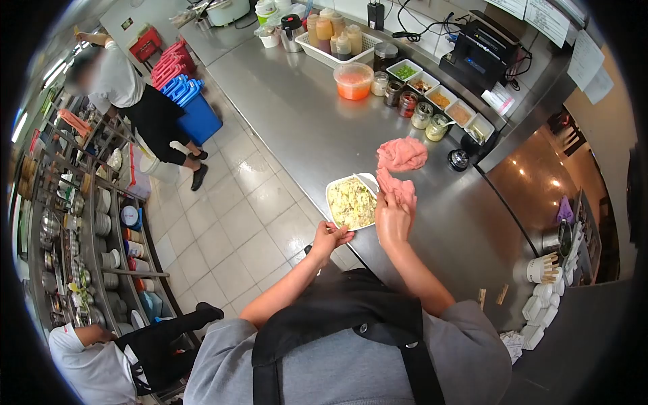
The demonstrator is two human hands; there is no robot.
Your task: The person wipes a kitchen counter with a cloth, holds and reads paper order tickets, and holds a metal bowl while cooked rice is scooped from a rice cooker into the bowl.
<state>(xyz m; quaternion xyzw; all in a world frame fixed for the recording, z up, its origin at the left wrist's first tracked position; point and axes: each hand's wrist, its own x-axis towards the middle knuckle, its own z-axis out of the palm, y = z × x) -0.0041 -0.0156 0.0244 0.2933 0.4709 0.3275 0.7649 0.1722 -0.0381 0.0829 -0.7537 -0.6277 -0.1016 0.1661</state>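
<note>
A white dish of yellowish, green-flecked food (352, 202) is at the front edge of the steel counter. My left hand (329, 239) grips the dish's lower rim, fingers wrapped round it. At the dish's right side, my right hand (393, 219) is closed on a pink cloth (398, 190), which touches the rim. Another pink cloth (402, 154) lies crumpled on the counter just beyond. The fingertips of my right hand are partly hidden by the hand and the cloth.
Small jars (422, 115), a tub of orange-red food (354, 82), a bottle basket (337, 59) and a black printer (478, 52) line the counter's back. One person (158, 121) stands across the tiled floor; another (101, 364) is at the lower left shelves.
</note>
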